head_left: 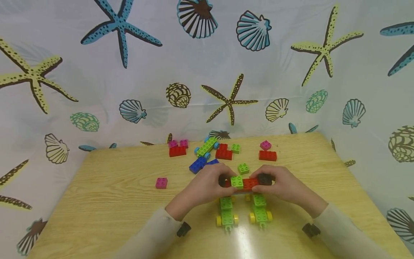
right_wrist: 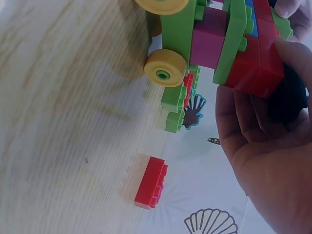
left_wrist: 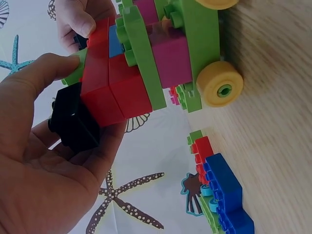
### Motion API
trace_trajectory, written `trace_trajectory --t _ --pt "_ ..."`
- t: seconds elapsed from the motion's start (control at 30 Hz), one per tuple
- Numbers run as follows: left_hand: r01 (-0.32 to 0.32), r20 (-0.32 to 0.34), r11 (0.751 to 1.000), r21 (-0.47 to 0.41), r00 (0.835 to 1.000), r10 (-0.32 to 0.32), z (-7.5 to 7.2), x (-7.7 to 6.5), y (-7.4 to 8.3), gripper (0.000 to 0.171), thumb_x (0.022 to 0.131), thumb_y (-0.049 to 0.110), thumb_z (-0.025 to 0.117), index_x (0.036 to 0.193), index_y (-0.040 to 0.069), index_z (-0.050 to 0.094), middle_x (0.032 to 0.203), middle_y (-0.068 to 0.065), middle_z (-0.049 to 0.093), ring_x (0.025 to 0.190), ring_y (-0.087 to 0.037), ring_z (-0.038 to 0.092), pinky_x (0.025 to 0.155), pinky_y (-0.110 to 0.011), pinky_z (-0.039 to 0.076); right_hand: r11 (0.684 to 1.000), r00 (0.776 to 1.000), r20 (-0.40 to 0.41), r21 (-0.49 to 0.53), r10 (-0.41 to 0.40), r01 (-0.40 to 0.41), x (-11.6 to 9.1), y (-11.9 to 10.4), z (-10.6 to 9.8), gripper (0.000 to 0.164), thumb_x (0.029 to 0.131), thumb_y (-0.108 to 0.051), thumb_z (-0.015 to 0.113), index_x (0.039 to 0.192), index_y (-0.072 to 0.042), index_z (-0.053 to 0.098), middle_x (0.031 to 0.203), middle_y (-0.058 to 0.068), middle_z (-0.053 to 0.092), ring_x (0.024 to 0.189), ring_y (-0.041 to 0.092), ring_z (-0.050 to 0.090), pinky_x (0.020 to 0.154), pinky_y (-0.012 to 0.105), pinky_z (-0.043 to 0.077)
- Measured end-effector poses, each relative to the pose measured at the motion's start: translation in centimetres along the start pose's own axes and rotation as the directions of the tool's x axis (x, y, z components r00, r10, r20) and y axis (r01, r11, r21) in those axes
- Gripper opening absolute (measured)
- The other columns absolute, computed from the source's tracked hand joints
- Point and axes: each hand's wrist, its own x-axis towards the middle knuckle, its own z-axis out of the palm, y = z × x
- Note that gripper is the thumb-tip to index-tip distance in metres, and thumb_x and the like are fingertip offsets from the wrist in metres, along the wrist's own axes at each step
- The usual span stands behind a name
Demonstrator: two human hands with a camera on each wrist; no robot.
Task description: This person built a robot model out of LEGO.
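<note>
Both hands hold a toy brick vehicle at the near middle of the table. My left hand (head_left: 207, 182) curls round its left end and my right hand (head_left: 286, 183) grips the right end. Red bricks (head_left: 249, 183) form its top, with a lime brick (head_left: 237, 182) on them. Black bricks (head_left: 265, 179) stick out at both ends, partly covered by the fingers. Below, the left wrist view shows a magenta brick (left_wrist: 168, 58) between green plates, above a yellow wheel (left_wrist: 219, 84). Two green wheeled bases (head_left: 227, 217) extend toward me, side by side.
Behind the vehicle lie blue bricks (head_left: 198, 165), a lime wheeled base (head_left: 207, 147) with blue wheels, and a loose lime brick (head_left: 243, 168). A magenta brick (head_left: 161, 183) sits left, a red brick (head_left: 267, 155) back right. A patterned cloth (head_left: 194, 72) hangs behind the table.
</note>
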Motion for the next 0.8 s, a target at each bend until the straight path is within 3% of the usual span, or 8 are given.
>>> trace_trajectory --t 0.33,0.57,0.8 --pt "0.003 -0.090 0.996 -0.084 0.996 -0.011 1.4 -1.2 -1.0 0.038 0.096 0.027 0.089 0.131 0.015 0.081 0.127 0.000 0.080 0.109 -0.015 0.068 0.095 -0.035 0.060 1.000 1.000 0.004 0.002 -0.005 0.005 0.1 -0.1 0.4 0.029 0.101 -0.035 0.086 0.127 -0.023 0.080 0.130 -0.001 0.080 0.123 0.023 0.069 0.114 0.054 0.058" --pt "0.006 -0.096 0.996 -0.087 0.995 -0.015 0.7 -1.8 -1.5 0.036 0.095 0.028 0.090 0.129 0.017 0.081 0.119 0.005 0.079 0.103 -0.012 0.066 0.093 -0.033 0.060 1.000 1.000 0.001 0.004 -0.009 0.009 0.5 -0.9 1.0 0.029 0.100 -0.036 0.087 0.126 -0.023 0.081 0.128 -0.002 0.081 0.121 0.022 0.069 0.112 0.050 0.058" --pt "0.033 -0.068 0.997 -0.074 0.997 -0.038 -0.3 -1.9 -2.0 0.038 0.095 0.029 0.091 0.130 0.017 0.080 0.121 0.004 0.077 0.108 -0.015 0.064 0.102 -0.041 0.061 0.999 0.999 -0.005 -0.035 -0.041 0.041 1.2 -1.7 1.3 0.030 0.099 -0.036 0.087 0.126 -0.023 0.082 0.129 -0.001 0.080 0.118 0.020 0.067 0.108 0.044 0.058"
